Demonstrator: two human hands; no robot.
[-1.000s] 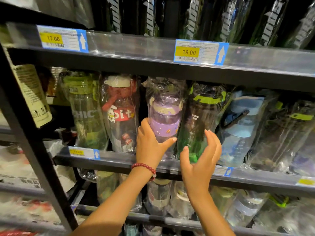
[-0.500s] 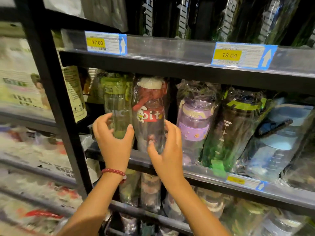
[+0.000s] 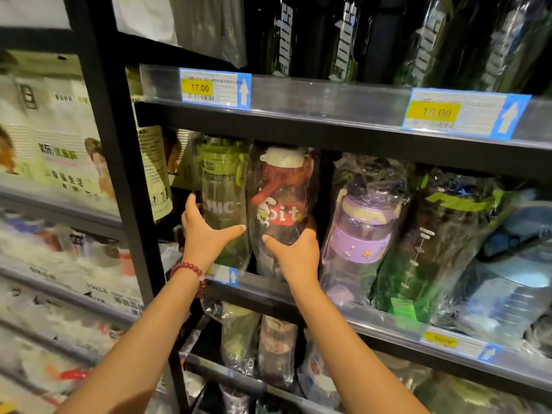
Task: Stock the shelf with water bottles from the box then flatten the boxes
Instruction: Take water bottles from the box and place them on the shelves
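Note:
Plastic-wrapped water bottles stand in a row on the middle shelf. My left hand grips the lower part of the green-lidded bottle at the row's left end, thumb across its front. My right hand grips the lower part of the red-and-white bottle right beside it. To the right stand a purple bottle and a dark green bottle. No box is in view.
A black upright post stands just left of the green-lidded bottle. Dark bottles fill the shelf above; more wrapped bottles sit on the shelf below. Price tags line the shelf edges. Packaged goods fill the bay to the left.
Both hands moved left along the shelf, from the purple and dark green bottles to the green-lidded and red-and-white bottles, and now grip them. The view has shifted left and closer.

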